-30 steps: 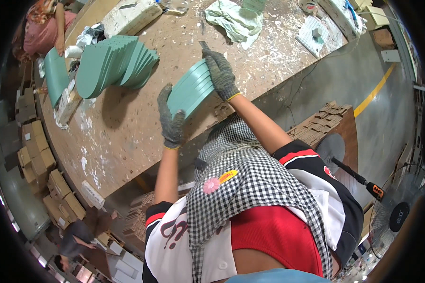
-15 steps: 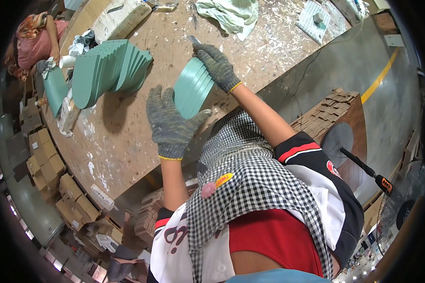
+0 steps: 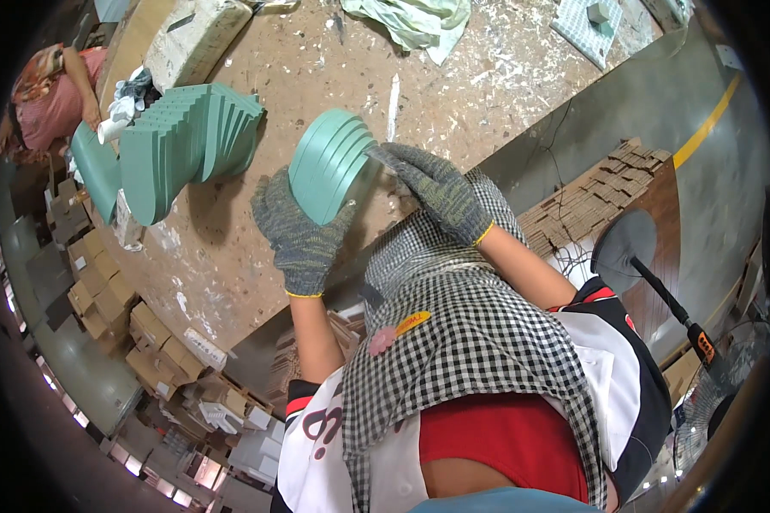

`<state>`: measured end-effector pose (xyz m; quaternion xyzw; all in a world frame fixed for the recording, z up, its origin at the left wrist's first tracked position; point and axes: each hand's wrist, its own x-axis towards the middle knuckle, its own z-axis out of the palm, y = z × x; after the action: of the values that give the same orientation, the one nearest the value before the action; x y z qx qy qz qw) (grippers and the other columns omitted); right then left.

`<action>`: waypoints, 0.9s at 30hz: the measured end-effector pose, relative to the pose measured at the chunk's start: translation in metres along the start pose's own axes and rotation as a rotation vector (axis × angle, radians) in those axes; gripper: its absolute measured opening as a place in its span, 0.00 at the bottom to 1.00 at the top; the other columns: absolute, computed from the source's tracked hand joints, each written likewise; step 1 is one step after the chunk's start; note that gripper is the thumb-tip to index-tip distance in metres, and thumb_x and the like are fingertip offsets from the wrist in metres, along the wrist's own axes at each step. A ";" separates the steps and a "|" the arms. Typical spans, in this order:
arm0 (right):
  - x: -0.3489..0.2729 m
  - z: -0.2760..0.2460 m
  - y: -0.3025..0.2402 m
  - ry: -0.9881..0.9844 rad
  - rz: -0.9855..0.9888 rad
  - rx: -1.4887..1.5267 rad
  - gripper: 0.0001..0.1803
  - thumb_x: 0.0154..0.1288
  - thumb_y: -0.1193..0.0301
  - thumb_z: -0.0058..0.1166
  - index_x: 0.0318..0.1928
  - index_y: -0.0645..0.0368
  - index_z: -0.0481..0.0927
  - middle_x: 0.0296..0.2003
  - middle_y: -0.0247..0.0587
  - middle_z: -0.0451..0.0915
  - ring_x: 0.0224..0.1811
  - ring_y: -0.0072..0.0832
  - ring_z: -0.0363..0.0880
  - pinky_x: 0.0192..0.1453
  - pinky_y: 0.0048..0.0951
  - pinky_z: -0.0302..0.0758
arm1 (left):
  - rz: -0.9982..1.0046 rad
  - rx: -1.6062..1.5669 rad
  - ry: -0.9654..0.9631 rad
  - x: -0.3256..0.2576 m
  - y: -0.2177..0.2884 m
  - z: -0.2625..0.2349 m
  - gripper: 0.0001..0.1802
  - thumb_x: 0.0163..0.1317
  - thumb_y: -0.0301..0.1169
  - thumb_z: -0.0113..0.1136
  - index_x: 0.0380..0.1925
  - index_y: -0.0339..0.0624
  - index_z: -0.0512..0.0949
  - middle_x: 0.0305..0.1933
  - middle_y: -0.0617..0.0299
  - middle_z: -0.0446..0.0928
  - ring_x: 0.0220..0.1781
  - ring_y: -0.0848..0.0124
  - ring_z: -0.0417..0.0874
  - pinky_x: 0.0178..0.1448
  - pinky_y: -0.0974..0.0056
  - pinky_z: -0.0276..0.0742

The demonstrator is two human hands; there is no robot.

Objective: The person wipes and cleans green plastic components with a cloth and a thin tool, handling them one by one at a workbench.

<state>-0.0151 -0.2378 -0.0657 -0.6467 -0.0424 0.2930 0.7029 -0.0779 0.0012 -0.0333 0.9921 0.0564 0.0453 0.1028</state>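
Observation:
My left hand (image 3: 299,235), in a grey knit glove with a yellow cuff edge, grips the near left side of a small stack of green round-ended panels (image 3: 329,158). Its thumb lies at the stack's lower edge, and the other fingers are partly hidden beside and beneath it. My right hand (image 3: 441,188), gloved alike, is closed around a flat-bladed tool like a scraper (image 3: 381,156). The blade's tip meets the right edge of the stack; its handle is hidden in the glove. Farther left on the worktable (image 3: 231,282) stands a larger row of similar green panels (image 3: 175,150).
A pale cloth (image 3: 415,21) lies at the table's far side, with a white block (image 3: 192,43) at far left. Another person (image 3: 56,94) is beyond the green row. Stacked cardboard pieces (image 3: 590,197) and a round dark disc on a pole (image 3: 624,244) are at right.
My left hand has gone from spread fingers to gripping the green stack, which is tilted up more. My right hand has come nearer, turning the blade from pointing away to the stack's edge.

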 end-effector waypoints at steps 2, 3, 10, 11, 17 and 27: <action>-0.001 0.001 -0.014 -0.011 0.052 0.074 0.25 0.78 0.64 0.52 0.70 0.59 0.73 0.67 0.44 0.76 0.67 0.32 0.75 0.73 0.31 0.70 | 0.017 -0.020 0.050 -0.001 0.000 0.001 0.59 0.39 0.55 0.81 0.67 0.33 0.66 0.66 0.41 0.69 0.71 0.44 0.66 0.76 0.42 0.57; 0.000 0.002 -0.014 0.014 0.034 0.083 0.24 0.79 0.63 0.50 0.69 0.58 0.74 0.65 0.44 0.78 0.63 0.29 0.77 0.69 0.30 0.73 | 0.018 -0.015 0.041 -0.001 0.001 0.000 0.59 0.39 0.55 0.81 0.67 0.33 0.66 0.66 0.41 0.69 0.71 0.44 0.66 0.76 0.42 0.57; 0.010 0.002 0.004 0.038 -0.256 -0.175 0.22 0.80 0.63 0.47 0.68 0.54 0.76 0.63 0.44 0.80 0.63 0.33 0.79 0.67 0.33 0.75 | -0.109 -0.134 -0.037 -0.001 0.004 -0.002 0.60 0.38 0.51 0.83 0.69 0.33 0.65 0.66 0.43 0.69 0.69 0.47 0.69 0.74 0.47 0.63; 0.009 0.002 0.002 0.037 -0.250 -0.170 0.22 0.80 0.63 0.47 0.68 0.54 0.76 0.63 0.44 0.80 0.63 0.33 0.79 0.67 0.33 0.75 | -0.121 -0.102 -0.042 -0.002 0.005 -0.002 0.60 0.38 0.51 0.83 0.69 0.34 0.64 0.65 0.43 0.69 0.68 0.47 0.69 0.74 0.47 0.63; 0.008 0.000 -0.003 0.013 0.033 0.030 0.21 0.79 0.63 0.48 0.67 0.54 0.76 0.64 0.46 0.79 0.66 0.35 0.78 0.71 0.34 0.73 | -0.157 -0.151 -0.063 0.000 0.005 -0.002 0.61 0.38 0.52 0.83 0.69 0.34 0.64 0.66 0.42 0.69 0.69 0.47 0.69 0.74 0.46 0.63; 0.004 0.007 -0.025 0.027 0.032 -0.097 0.20 0.78 0.66 0.49 0.65 0.55 0.78 0.59 0.48 0.83 0.61 0.36 0.83 0.64 0.34 0.79 | -0.145 -0.127 -0.039 -0.006 0.001 -0.004 0.60 0.39 0.52 0.83 0.69 0.33 0.64 0.67 0.42 0.68 0.69 0.46 0.68 0.74 0.46 0.63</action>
<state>-0.0060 -0.2290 -0.0423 -0.6845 -0.0367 0.2932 0.6665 -0.0846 0.0007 -0.0301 0.9776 0.1229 0.0222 0.1693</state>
